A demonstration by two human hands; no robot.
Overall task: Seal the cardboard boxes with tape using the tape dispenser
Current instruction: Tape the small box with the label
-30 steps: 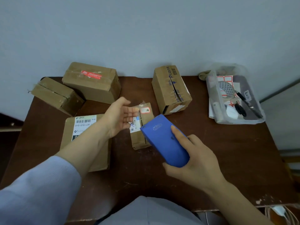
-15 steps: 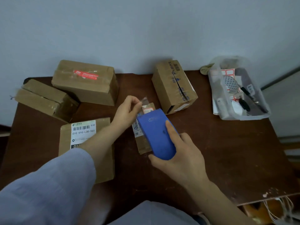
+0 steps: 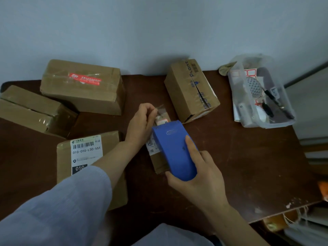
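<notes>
A blue tape dispenser [image 3: 174, 150] lies over a small cardboard box [image 3: 158, 161] at the middle of the brown table [image 3: 239, 157]. My right hand [image 3: 197, 178] grips the dispenser's near end, index finger laid along its top. My left hand [image 3: 140, 125] pinches the clear tape end [image 3: 159, 108] above the small box's far end. Much of that box is hidden under the dispenser. Other cardboard boxes: one with a split top seam [image 3: 190, 89] behind, a labelled flat one [image 3: 85, 157] under my left forearm, a large taped one [image 3: 81, 86] and another [image 3: 30, 110] at far left.
A clear plastic bin [image 3: 260, 96] holding label stickers, pens and small tools sits at the table's right back corner. A wall runs just behind the table. The table's chipped front-right edge [image 3: 291, 205] has clutter below it.
My left hand went from open beside the small box to pinching the tape end above it. The dispenser slid forward over the box with my right hand.
</notes>
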